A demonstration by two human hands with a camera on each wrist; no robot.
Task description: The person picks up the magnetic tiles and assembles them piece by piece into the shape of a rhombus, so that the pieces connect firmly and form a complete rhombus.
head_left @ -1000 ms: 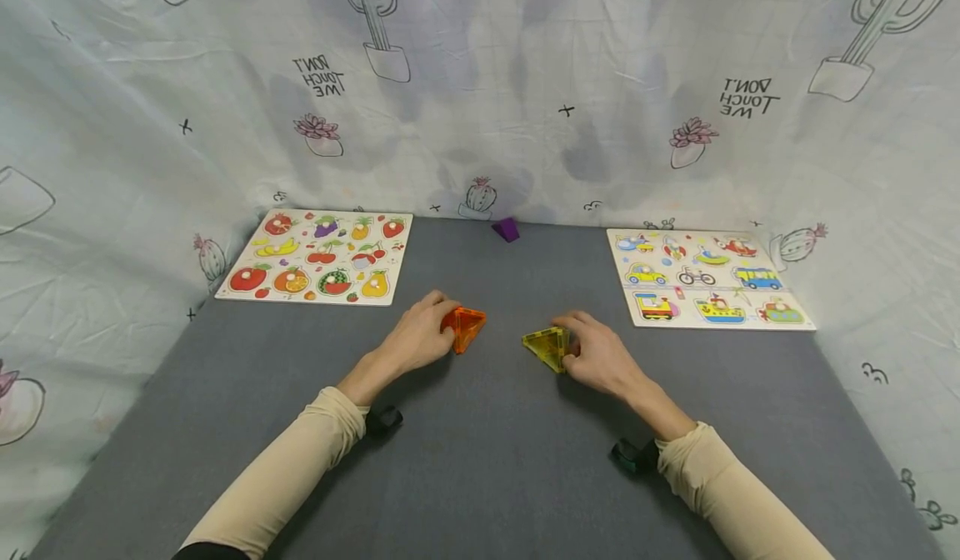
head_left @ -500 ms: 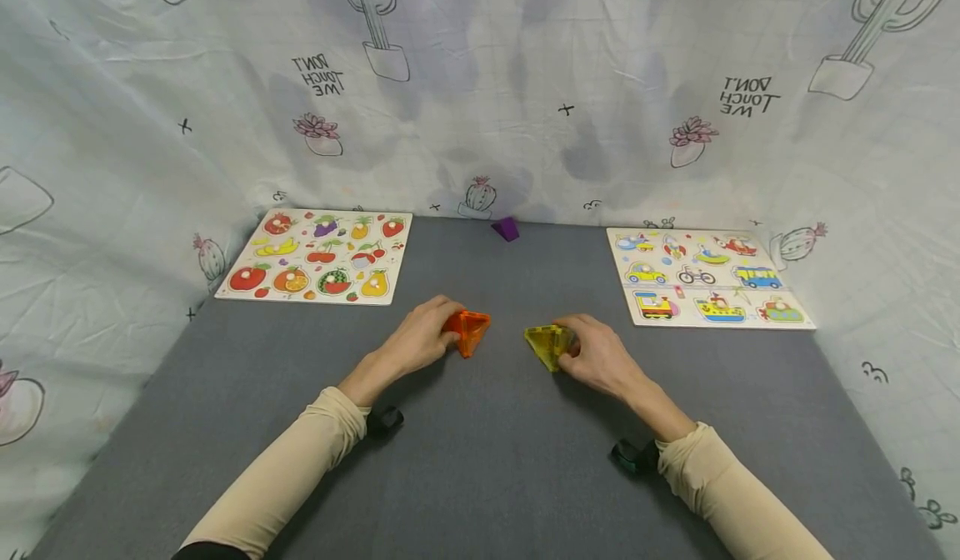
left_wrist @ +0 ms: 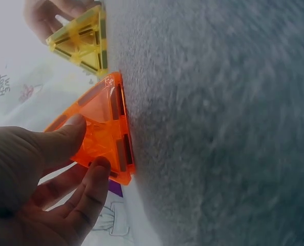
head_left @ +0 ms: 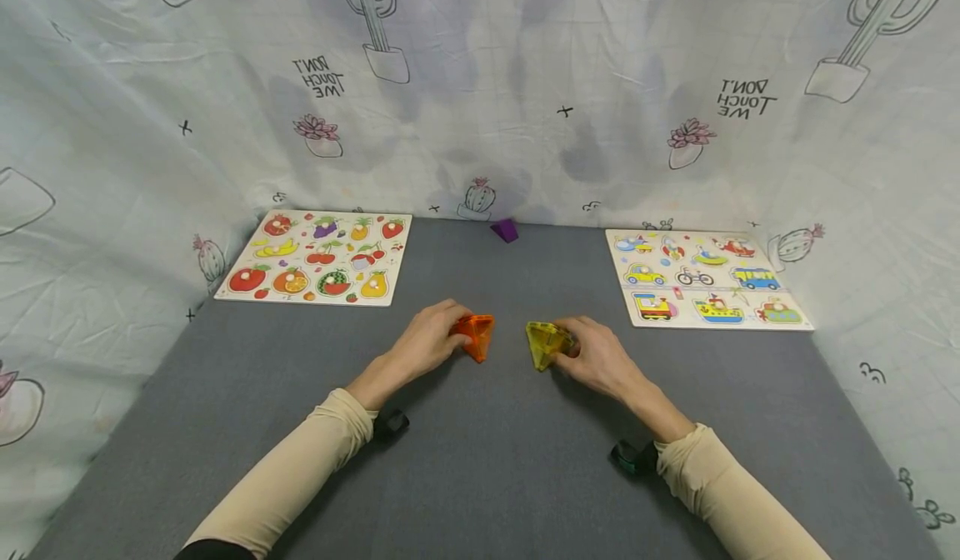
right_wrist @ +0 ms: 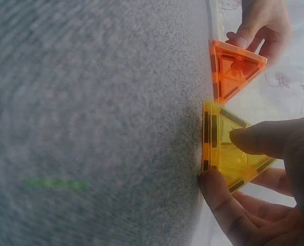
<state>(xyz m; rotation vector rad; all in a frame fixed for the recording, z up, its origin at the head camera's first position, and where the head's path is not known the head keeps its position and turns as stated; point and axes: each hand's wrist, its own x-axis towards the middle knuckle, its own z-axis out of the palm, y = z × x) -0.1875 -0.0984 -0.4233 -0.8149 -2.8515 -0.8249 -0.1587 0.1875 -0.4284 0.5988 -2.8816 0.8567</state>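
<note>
Thumb and fingers of my left hand (head_left: 427, 342) pinch an orange see-through pyramid of triangular magnetic tiles (head_left: 480, 337), dark magnet strips showing along its edges. In the left wrist view, the orange pyramid (left_wrist: 103, 136) has its lower edge right at the grey cloth. A similar yellow magnetic-tile pyramid (head_left: 543, 345) is gripped by my right hand (head_left: 598, 358). The right wrist view shows the thumb on one face of the yellow pyramid (right_wrist: 234, 148) and a finger at its bottom edge. The two pyramids face each other with a small gap in the head view.
A purple block (head_left: 506, 230) lies at the table's back edge. One board with fruit pictures (head_left: 315, 257) lies back left, another with vehicle pictures (head_left: 708, 278) back right. A printed white curtain (head_left: 450, 85) hangs behind the grey table (head_left: 495, 468).
My left hand has moved the orange pyramid right and slightly nearer to me. The yellow pyramid has turned in my right hand. The gap between them has narrowed.
</note>
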